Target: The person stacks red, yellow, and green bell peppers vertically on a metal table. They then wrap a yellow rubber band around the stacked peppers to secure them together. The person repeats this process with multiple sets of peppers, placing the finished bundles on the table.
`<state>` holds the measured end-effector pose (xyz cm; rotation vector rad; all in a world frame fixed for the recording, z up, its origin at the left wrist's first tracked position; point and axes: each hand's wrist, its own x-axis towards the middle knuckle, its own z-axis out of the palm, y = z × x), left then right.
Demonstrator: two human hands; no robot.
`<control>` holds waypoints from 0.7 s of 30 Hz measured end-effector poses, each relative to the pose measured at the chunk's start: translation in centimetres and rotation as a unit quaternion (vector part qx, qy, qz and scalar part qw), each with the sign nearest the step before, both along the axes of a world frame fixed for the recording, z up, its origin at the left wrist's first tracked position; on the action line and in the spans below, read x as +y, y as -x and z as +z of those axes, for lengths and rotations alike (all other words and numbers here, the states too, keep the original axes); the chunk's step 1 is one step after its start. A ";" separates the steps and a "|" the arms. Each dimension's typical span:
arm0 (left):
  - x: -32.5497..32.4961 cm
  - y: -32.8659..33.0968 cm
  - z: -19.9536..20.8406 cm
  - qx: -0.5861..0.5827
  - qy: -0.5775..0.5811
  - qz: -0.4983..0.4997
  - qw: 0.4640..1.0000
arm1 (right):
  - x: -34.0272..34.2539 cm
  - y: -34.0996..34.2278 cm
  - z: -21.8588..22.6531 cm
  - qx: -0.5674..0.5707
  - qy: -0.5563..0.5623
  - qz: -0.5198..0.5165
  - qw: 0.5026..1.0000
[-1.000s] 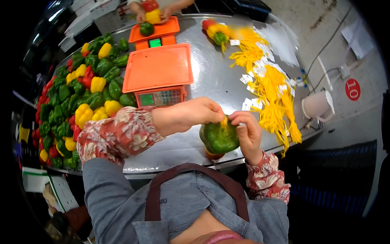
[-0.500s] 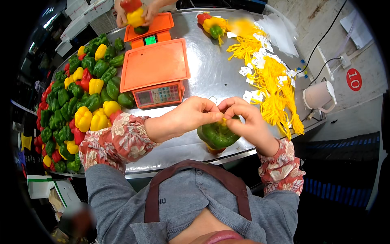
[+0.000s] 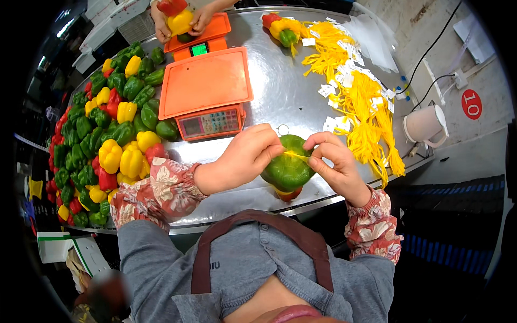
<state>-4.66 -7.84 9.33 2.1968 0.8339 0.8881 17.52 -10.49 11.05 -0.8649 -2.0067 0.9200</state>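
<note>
A green bell pepper (image 3: 288, 172) in fine netting stands on end near the table's front edge, with yellow and red peppers (image 3: 288, 194) below it in the same stack. On either side of its top, my left hand (image 3: 250, 156) and my right hand (image 3: 335, 164) are closed in pinches. Between them a thin yellow strip of net (image 3: 295, 155) stretches across the pepper's top. Each hand grips one end of it. Whether the strip is knotted at the middle is too small to tell.
An orange scale (image 3: 207, 83) stands ahead, with another orange scale (image 3: 218, 27) behind it, where another person's hands (image 3: 199, 21) hold stacked peppers. Loose peppers (image 3: 107, 129) heap at the left. Yellow nets with white tags (image 3: 366, 107), a bagged pepper stack (image 3: 283, 32) and a white mug (image 3: 425, 125) are at the right.
My hands have moved apart from their close pinch above the green pepper, drawing the yellow strip out sideways. More of the pepper's top shows now.
</note>
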 end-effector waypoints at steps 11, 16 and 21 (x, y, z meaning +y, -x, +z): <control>1.2 -1.0 1.4 -0.241 0.203 -0.139 0.939 | 1.9 -0.4 -2.3 0.254 0.165 0.099 0.948; 1.8 0.0 0.6 -0.137 0.035 -0.103 0.984 | 2.1 -0.6 -2.7 0.272 0.192 0.096 0.938; 1.0 -1.0 -0.5 -0.100 -0.134 -0.087 0.982 | 1.7 -0.5 -2.6 0.256 0.209 0.105 0.938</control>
